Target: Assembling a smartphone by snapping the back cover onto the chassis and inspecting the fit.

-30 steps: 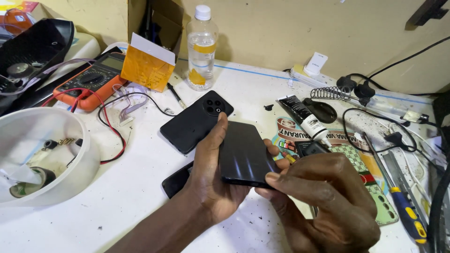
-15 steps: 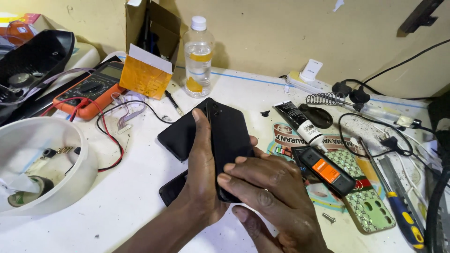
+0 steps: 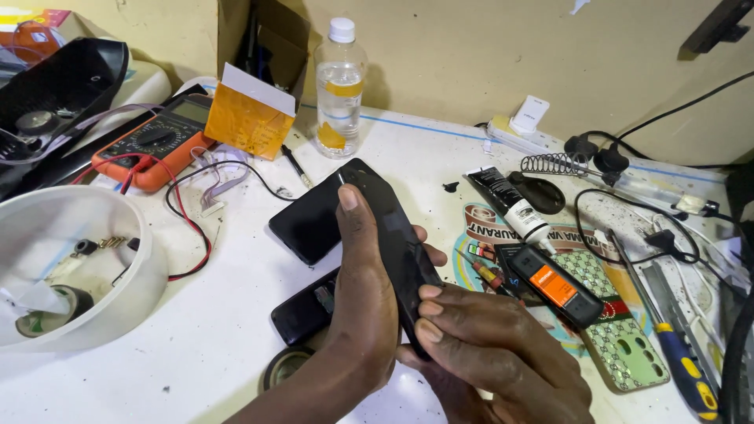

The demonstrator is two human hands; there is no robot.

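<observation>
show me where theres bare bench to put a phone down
Bare white bench lies between the white bowl and the left hand. Another strip runs behind the black phone toward the glue tube, right of the water bottle. The right side, around the cables and screwdriver, is crowded.

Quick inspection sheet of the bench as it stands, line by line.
Surface: white table, scuffed.
Job's things: black phone held edge-up in both hands; second black phone flat behind it; third under the left wrist.
Clutter: bottle, multimeter, white bowl, glue tube, screwdriver, green case.
Grippers: left hand wraps the phone's back; right hand pinches its lower edge.
Cables: red and black leads; black cords at right.
Surroundings: tan wall.
</observation>
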